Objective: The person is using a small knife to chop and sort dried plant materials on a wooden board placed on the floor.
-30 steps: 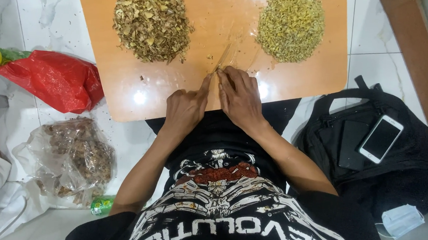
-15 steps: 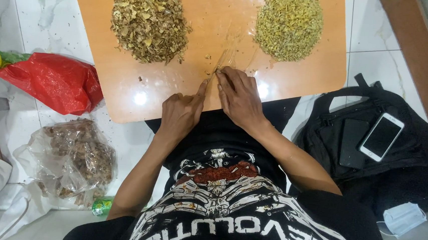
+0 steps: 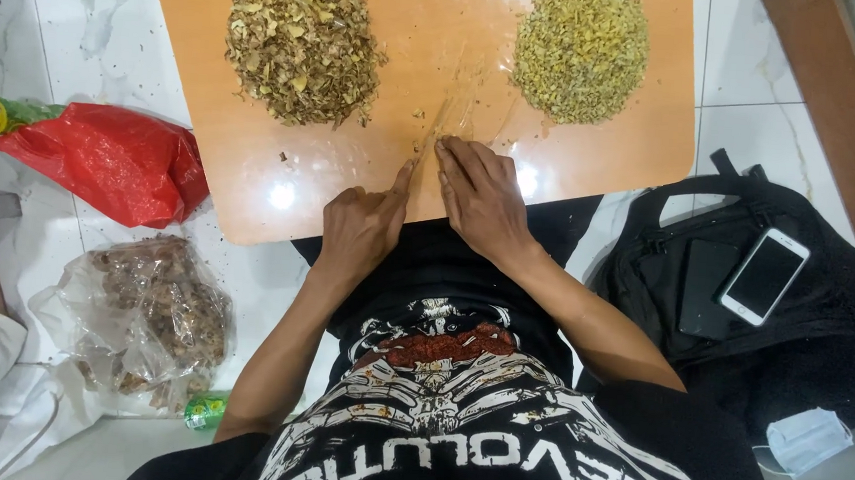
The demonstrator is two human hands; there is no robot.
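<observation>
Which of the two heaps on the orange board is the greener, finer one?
The heap on the right, beyond the right hand. It is yellow-green and fine; the left heap is browner, with coarser flakes.

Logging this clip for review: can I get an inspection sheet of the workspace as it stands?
Surface: orange board on white marble floor.
Job's things: brown dried-leaf pile; yellow-green shredded pile; thin strip at fingertips.
Clutter: red bag, clear bag of dried bits, black backpack bearing white phone, face mask.
Grippers: left hand and right hand on board, touching strip.
Cables: nothing seen.
Surroundings: another person's knee at left edge.
</observation>
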